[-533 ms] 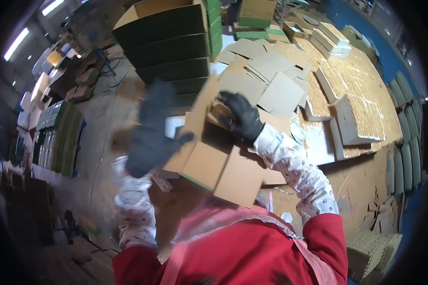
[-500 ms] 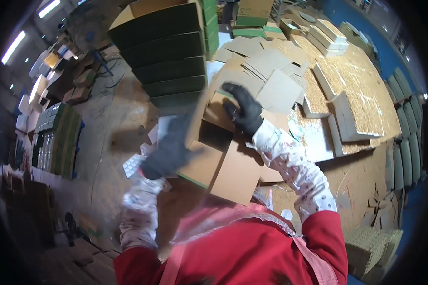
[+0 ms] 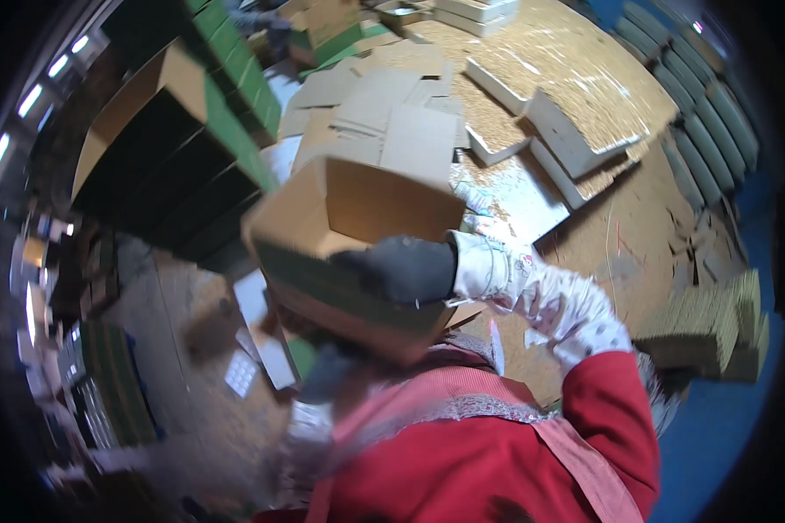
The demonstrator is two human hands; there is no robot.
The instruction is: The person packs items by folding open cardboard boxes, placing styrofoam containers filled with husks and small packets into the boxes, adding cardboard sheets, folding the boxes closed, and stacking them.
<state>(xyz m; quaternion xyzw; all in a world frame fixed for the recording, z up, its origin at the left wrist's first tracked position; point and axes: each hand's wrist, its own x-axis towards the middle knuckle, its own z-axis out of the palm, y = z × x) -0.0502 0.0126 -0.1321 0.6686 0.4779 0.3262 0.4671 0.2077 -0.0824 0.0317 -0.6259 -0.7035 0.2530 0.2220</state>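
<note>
the open box [image 3: 392, 205] is up before the pink apron [image 3: 475, 386], long side slanting toward near right. the right hand [image 3: 401, 270] lies against its near wall by the rim; the blurred left hand [image 3: 331, 375] is lower, by the bottom edge. how closed either is, i can't tell.

This looks like a packing workshop: green cartons [image 3: 174, 166] stand stacked on the left, cardboard sheets [image 3: 379, 109] lie farther off, strip lights [image 3: 30, 100] shine far left.
</note>
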